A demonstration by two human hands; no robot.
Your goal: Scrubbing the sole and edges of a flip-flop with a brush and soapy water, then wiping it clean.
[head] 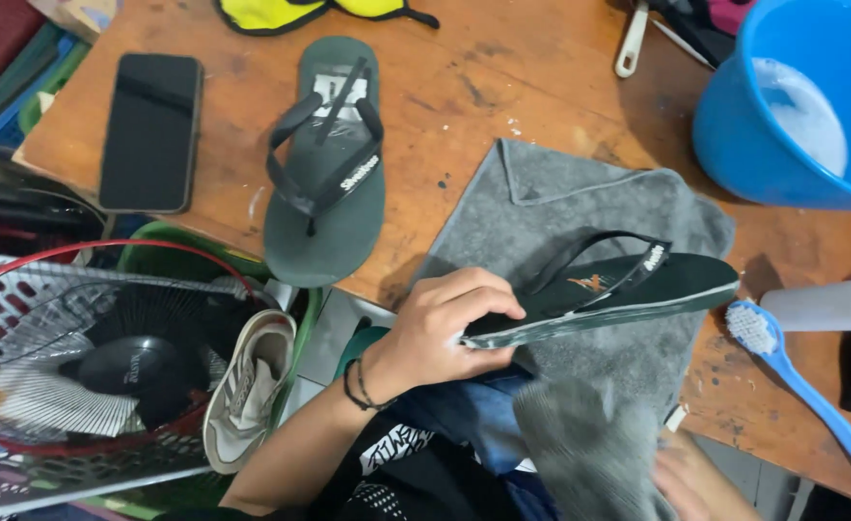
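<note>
Risk noted: the dark green flip-flop is gripped at its heel end only, tilted on edge with its toe end unsupported over the grey towel; if the soapy-looking film along its sole edge is slick, it could twist or slide out of the fingers and drop onto the towel or off the table's near edge. A swing toward the toe end could also knock the blue brush, which lies near the table's front edge, or the white bottle lying just beyond it. The blue bucket with suds sits well apart, less exposed. Left hand: fingers curled closed over the heel of the flip-flop, thumb under, firm pinch. Right hand: only partly in view at the bottom edge, against a hanging fold of the towel; how far open it is cannot be told. A second flip-flop lies flat on the wooden table, beside a black phone.
</note>
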